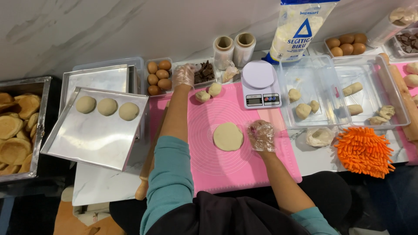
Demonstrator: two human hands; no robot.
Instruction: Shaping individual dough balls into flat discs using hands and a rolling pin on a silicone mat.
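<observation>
A flattened round of dough lies in the middle of the pink silicone mat. My right hand, in a clear plastic glove, rests beside the disc's right edge with the fingers loosely curled; it holds nothing that I can see. My left hand, also gloved, reaches to the far edge of the mat, over the small container of chocolate pieces. Whether it holds a piece is hidden. Two small dough lumps sit just right of that hand.
A metal tray with three dough rounds sits left, beside a bin of baked buns. Eggs, a white kitchen scale, film rolls, a flour bag, clear tubs with dough, an orange mitt and rolling pins surround the mat.
</observation>
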